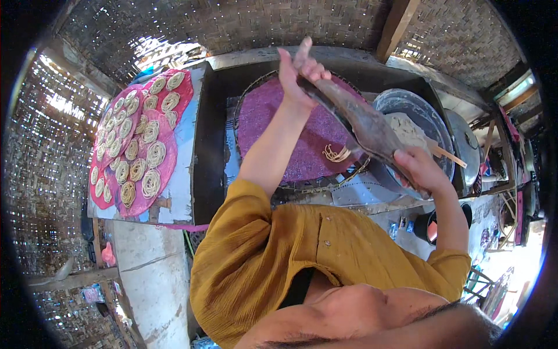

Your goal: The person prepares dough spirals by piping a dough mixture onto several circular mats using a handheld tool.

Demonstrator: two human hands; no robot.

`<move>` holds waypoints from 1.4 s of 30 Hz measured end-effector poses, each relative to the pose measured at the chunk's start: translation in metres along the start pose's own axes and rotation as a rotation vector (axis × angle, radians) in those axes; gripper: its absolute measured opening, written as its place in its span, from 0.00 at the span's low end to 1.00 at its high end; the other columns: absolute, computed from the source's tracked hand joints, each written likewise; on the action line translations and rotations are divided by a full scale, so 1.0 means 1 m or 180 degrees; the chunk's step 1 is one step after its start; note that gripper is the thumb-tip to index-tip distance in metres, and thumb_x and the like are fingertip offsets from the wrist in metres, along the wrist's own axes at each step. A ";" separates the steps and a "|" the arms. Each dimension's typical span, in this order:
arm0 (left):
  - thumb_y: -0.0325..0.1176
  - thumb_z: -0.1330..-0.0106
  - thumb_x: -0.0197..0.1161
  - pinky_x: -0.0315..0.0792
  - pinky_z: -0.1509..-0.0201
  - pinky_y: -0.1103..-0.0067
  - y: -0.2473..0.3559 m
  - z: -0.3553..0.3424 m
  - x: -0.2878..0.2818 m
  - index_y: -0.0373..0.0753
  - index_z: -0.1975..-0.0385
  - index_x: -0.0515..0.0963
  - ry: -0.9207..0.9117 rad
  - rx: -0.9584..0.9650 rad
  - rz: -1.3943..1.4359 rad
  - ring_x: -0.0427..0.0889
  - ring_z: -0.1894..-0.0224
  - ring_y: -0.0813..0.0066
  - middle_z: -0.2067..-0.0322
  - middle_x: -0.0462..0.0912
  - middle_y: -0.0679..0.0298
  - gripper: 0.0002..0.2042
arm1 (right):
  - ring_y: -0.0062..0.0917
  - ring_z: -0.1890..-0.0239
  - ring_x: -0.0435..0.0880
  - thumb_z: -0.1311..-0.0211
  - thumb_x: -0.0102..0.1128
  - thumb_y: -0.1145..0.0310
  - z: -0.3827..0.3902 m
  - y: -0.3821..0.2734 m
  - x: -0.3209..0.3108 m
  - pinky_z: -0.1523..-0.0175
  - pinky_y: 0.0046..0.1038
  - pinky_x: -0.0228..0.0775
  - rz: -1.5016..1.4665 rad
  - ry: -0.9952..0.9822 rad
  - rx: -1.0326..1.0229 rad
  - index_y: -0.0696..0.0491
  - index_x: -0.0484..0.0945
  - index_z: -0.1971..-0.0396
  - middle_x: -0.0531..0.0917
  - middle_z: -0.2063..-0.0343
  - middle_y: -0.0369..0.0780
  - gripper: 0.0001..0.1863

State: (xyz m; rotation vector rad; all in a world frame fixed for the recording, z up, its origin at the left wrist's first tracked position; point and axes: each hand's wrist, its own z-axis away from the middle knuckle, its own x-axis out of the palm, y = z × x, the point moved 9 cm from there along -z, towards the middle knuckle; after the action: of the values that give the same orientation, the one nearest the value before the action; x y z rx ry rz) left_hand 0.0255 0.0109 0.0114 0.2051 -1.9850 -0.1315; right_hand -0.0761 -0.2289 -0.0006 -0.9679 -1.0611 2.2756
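While coiled noodles (156,155) lie aside, a long brown tool (369,125) slants over purple cloth (267,139)

The left hand (302,75) curls its lower fingers around the tool's upper end, thumb and forefinger spread; the right hand (419,166) clasps the lower end, near a round basin (427,104) holding a pale, floury mass (407,129). The tool (wood, by its look) is worn and flat. Coils rest on pink sheets (183,93); print on a packet (91,294) is too small to read.
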 end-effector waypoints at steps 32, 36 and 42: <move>0.60 0.39 0.39 0.66 0.64 0.75 -0.036 0.021 0.042 0.45 0.55 0.71 -0.0319 -0.0837 0.0613 0.70 0.73 0.80 0.79 0.70 0.67 0.27 | 0.21 0.80 0.73 0.49 0.55 0.50 0.036 0.005 -0.004 0.74 0.25 0.64 0.0275 0.0351 -0.0558 0.58 0.74 0.68 0.74 0.84 0.38 0.23; 0.53 0.39 0.45 0.63 0.49 0.71 -0.095 0.041 -0.060 0.37 0.51 0.67 -0.0207 -0.1928 -0.2290 0.70 0.55 0.68 0.59 0.72 0.60 0.26 | 0.28 0.71 0.75 0.49 0.55 0.50 0.031 0.009 -0.006 0.65 0.28 0.64 0.0416 0.0599 -0.0844 0.59 0.73 0.66 0.76 0.78 0.44 0.25; 0.39 0.35 0.45 0.62 0.45 0.74 -0.126 0.093 -0.077 0.35 0.50 0.65 0.0278 -0.3016 -0.3425 0.67 0.48 0.70 0.50 0.70 0.60 0.18 | 0.26 0.74 0.75 0.49 0.54 0.49 0.024 0.024 -0.009 0.67 0.28 0.65 0.0334 0.0542 -0.0474 0.59 0.73 0.65 0.76 0.79 0.43 0.25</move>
State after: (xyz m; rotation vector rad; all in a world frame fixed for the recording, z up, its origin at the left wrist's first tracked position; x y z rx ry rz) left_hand -0.0175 -0.0967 -0.1185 0.6038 -1.3366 -1.6490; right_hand -0.0906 -0.2604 -0.0053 -1.2810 -1.1420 2.1731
